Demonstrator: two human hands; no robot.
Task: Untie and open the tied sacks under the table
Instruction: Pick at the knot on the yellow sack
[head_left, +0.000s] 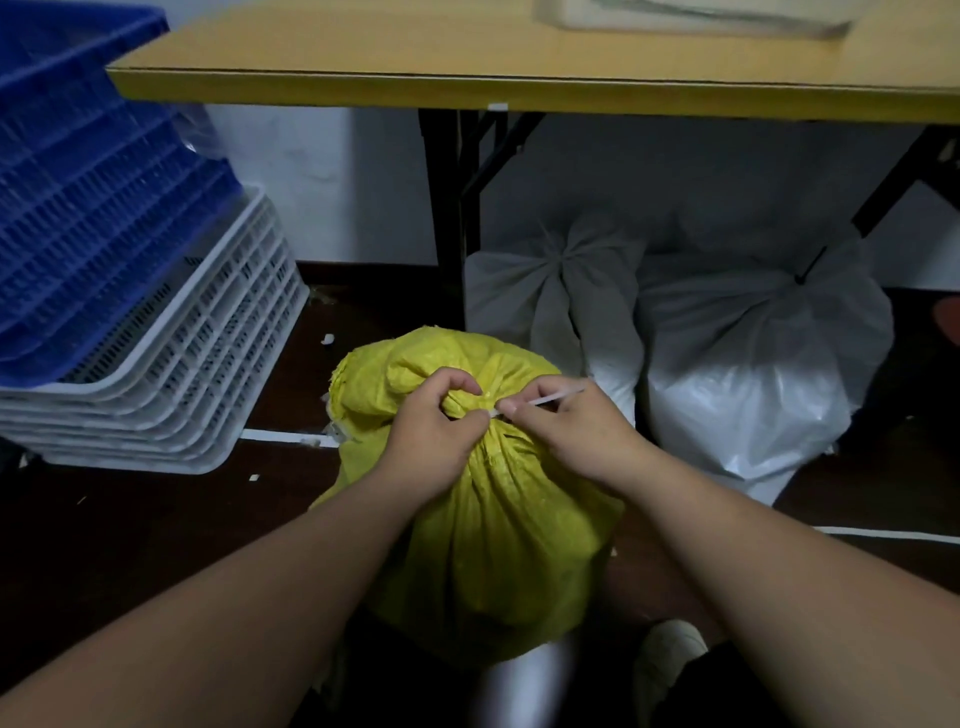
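Yellow woven sack (483, 499) stands on the floor just before the desk's (519, 67) near edge, neck gathered upward between both hands. Left hand (436, 431) grips the bunched neck; right hand (571, 431) pinches the thin white tie (545, 401), which runs rightward from the knot, so the right hand is better placed to pull it.

dim, soft focus, dark shadow under the table (519, 88), wide-angle edge bending.
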